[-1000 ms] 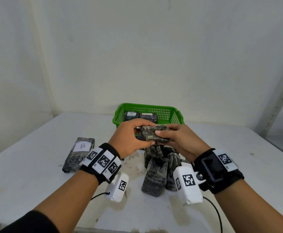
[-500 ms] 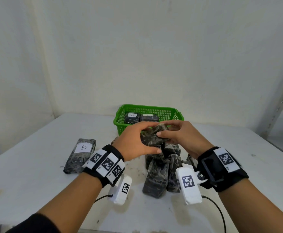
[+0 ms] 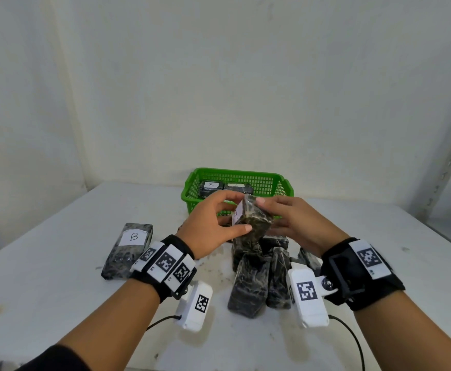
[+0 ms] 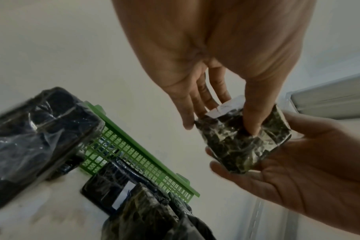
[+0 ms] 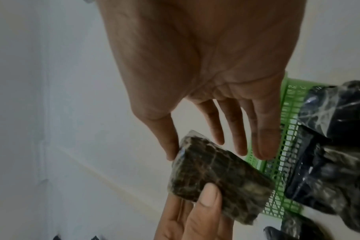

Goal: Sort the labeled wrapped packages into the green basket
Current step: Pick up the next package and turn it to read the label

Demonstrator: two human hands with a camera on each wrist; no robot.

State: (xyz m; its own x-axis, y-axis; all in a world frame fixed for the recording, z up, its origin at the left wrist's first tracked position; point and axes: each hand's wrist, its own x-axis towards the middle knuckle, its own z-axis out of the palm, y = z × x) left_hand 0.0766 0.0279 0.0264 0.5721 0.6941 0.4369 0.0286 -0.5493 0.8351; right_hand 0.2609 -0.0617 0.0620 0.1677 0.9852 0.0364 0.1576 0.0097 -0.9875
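Note:
A dark wrapped package [image 3: 255, 220] is held tilted, one end up, above the pile and just in front of the green basket [image 3: 235, 173]. A white label [image 3: 237, 213] shows on its left face. My left hand [image 3: 240, 211] grips it, thumb on the near end and fingers on the label side. My right hand [image 3: 268, 215] lies against its right side with straight fingers [image 5: 263, 146], the thumb tip touching the top corner. Two labeled packages [image 3: 210, 187] lie in the basket. A package marked B [image 3: 128, 250] lies on the table at the left.
Several more wrapped packages [image 3: 256, 277] are piled under my hands on the white table [image 3: 58, 290]. A white wall stands close behind the basket. A grey metal upright [image 3: 449, 167] rises at the right.
The package has turned from lying flat between both hands to tilted on end, so its white label now shows. Both hands rose a little toward the basket, and my right fingers straightened.

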